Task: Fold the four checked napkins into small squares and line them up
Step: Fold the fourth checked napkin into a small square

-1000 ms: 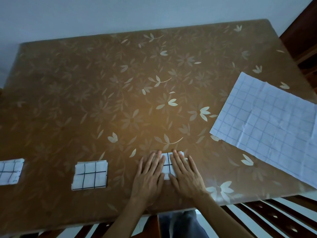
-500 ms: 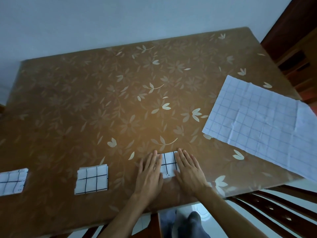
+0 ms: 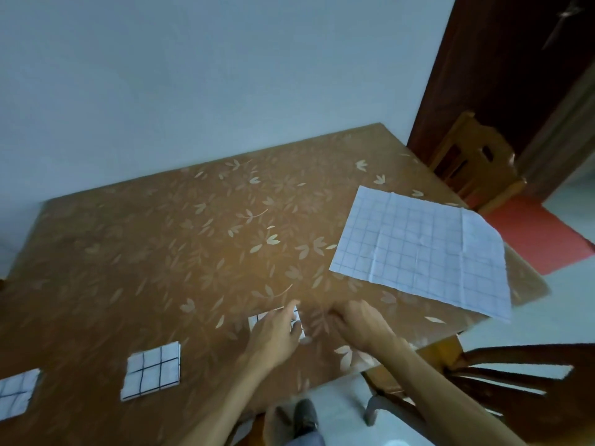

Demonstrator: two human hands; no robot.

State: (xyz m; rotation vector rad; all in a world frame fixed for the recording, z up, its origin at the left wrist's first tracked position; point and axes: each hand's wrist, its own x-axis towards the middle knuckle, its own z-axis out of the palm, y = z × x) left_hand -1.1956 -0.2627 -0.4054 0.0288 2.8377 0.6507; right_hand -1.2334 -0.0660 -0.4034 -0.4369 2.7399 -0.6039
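Three checked napkins folded into small squares lie along the table's near edge: one at the far left [image 3: 17,392], one [image 3: 152,370] right of it, and a third [image 3: 257,320] mostly covered by my left hand [image 3: 277,333], which rests flat on it with straight fingers. My right hand [image 3: 360,326] sits on the tabletop just right of that square, off the cloth, fingers loosely bent and holding nothing. The fourth napkin [image 3: 421,249] lies unfolded at the table's right side, its corner hanging over the edge.
The brown leaf-patterned table [image 3: 161,252] stands against a pale wall. A wooden chair [image 3: 476,162] is at the far right by a dark door, and another chair's back [image 3: 515,381] is near my right arm.
My right hand has slid off the third folded square to the right. My left hand stays on it. The view has tilted up and to the right.
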